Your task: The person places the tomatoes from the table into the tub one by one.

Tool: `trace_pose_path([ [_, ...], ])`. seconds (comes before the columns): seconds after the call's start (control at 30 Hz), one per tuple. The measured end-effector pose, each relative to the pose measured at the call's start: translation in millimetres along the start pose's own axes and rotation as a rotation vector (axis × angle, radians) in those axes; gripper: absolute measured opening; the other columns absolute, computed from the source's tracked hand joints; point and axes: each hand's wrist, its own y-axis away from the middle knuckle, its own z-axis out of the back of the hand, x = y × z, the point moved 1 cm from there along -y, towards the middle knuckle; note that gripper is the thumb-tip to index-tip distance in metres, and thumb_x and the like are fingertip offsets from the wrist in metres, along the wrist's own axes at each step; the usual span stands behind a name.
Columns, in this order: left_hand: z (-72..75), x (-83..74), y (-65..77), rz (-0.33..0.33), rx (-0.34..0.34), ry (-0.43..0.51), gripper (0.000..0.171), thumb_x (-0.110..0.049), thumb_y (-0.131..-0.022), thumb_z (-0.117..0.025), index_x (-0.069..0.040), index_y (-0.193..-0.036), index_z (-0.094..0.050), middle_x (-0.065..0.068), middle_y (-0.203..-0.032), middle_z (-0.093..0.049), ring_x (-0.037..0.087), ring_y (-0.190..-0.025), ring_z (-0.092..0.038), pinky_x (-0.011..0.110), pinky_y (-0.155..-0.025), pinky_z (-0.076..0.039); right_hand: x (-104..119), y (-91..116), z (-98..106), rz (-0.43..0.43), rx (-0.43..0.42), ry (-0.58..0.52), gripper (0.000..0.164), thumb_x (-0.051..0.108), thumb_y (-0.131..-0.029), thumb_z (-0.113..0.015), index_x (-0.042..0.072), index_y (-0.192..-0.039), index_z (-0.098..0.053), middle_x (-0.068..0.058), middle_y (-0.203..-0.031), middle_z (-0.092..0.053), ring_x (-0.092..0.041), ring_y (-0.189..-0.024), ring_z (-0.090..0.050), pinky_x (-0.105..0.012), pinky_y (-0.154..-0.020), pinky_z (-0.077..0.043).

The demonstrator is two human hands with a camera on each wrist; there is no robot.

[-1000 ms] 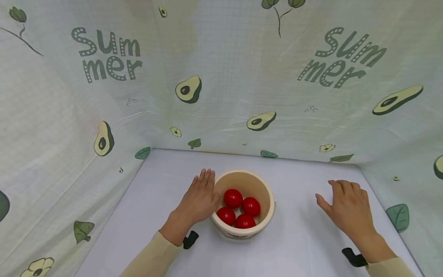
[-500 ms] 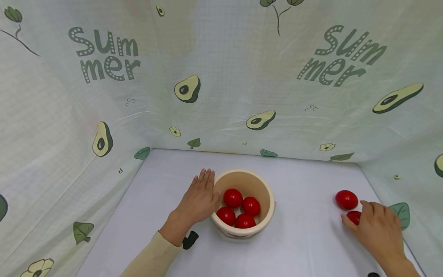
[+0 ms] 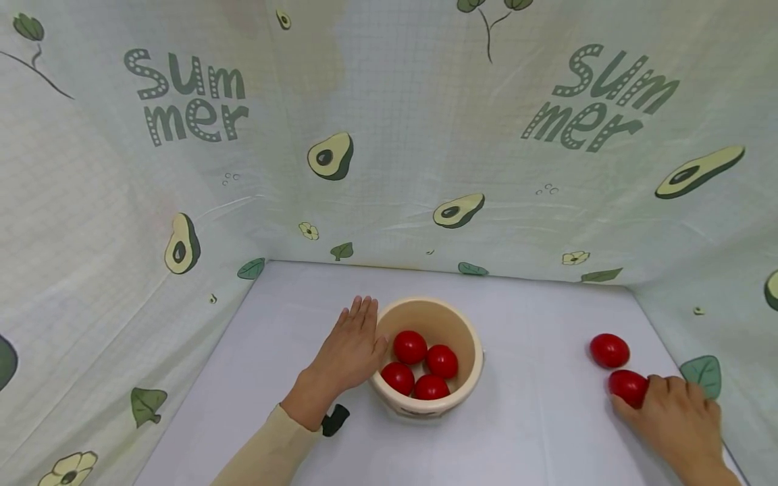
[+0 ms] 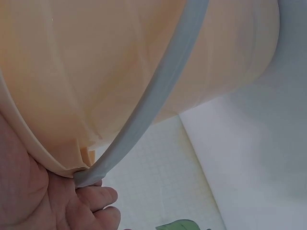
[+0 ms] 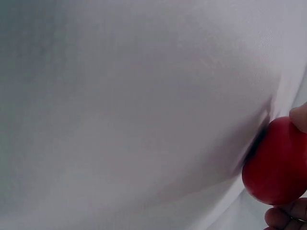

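A cream bucket [image 3: 468, 337] stands near the middle of the table, with several smooth red balls [image 3: 410, 347] inside. My left hand [image 3: 349, 351] rests flat against its left rim, fingers straight. In the left wrist view, the palm lies at the rim [image 4: 29, 139], beside the end of the grey handle [image 4: 144, 108]. At the right, my right hand [image 3: 681, 422] holds a slightly oval red ball [image 3: 626, 387] between thumb and fingers. The right wrist view shows that red ball [image 5: 278, 165] between the thumb and curled fingertips. Just beyond it lies another red ball [image 3: 610, 350].
The white tabletop [image 3: 516, 432] meets a printed cloth wall [image 3: 389, 169] at the back and both sides. Close to my right hand is the right-hand cloth [image 3: 741, 378]. The bucket's handle hangs down its side in the left wrist view.
My right hand has moved right and toward me, uncovering two red balls, and its fingers have come round the nearer one. The left hand and bucket have stayed put.
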Motion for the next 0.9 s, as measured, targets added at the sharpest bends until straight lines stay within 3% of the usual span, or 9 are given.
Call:
trace_pose_path([
  [0.27, -0.2, 1.0, 0.1, 0.001, 0.001, 0.015, 0.073, -0.037, -0.109, -0.049, 0.006, -0.163, -0.028, 0.022, -0.171, -0.030, 0.039, -0.162, -0.020, 0.054, -0.131, -0.020, 4.7, 1.3, 2.2, -0.009, -0.009, -0.023, 0.087, 0.048, -0.073, -0.092, -0.021, -0.102, -0.048, -0.037, -0.094, -0.047, -0.055, -0.098, -0.042, -0.069, -0.085, -0.044],
  [0.63, -1.4, 1.4, 0.0, -0.006, -0.002, 0.019, 0.073, -0.038, -0.109, -0.048, 0.006, -0.164, -0.027, 0.022, -0.171, -0.029, 0.039, -0.162, -0.020, 0.054, -0.131, -0.020, 43.0, 11.0, 6.5, 0.162, -0.110, -0.121, 0.089, 0.043, -0.064, -0.098, -0.018, -0.106, -0.048, -0.036, -0.095, -0.050, -0.055, -0.096, -0.044, -0.069, -0.081, -0.043],
  [0.77, -1.6, 1.1, -0.1, -0.004, -0.001, 0.017, 0.073, -0.039, -0.109, -0.047, 0.006, -0.164, -0.027, 0.022, -0.171, -0.029, 0.039, -0.162, -0.020, 0.054, -0.131, -0.020, 63.1, 13.3, 11.8, 0.250, -0.200, -0.179, 0.084, 0.039, -0.062, -0.099, -0.014, -0.105, -0.051, -0.033, -0.095, -0.052, -0.052, -0.095, -0.046, -0.068, -0.078, -0.043],
  [0.9, -1.7, 1.1, -0.1, -0.002, -0.003, 0.017, 0.073, -0.039, -0.109, -0.047, 0.006, -0.164, -0.027, 0.022, -0.171, -0.029, 0.039, -0.162, -0.019, 0.054, -0.131, -0.020, 84.9, 10.1, 23.8, 0.368, -0.352, -0.221, 0.077, 0.039, -0.061, -0.097, -0.011, -0.103, -0.055, -0.031, -0.095, -0.056, -0.049, -0.094, -0.049, -0.066, -0.075, -0.045],
])
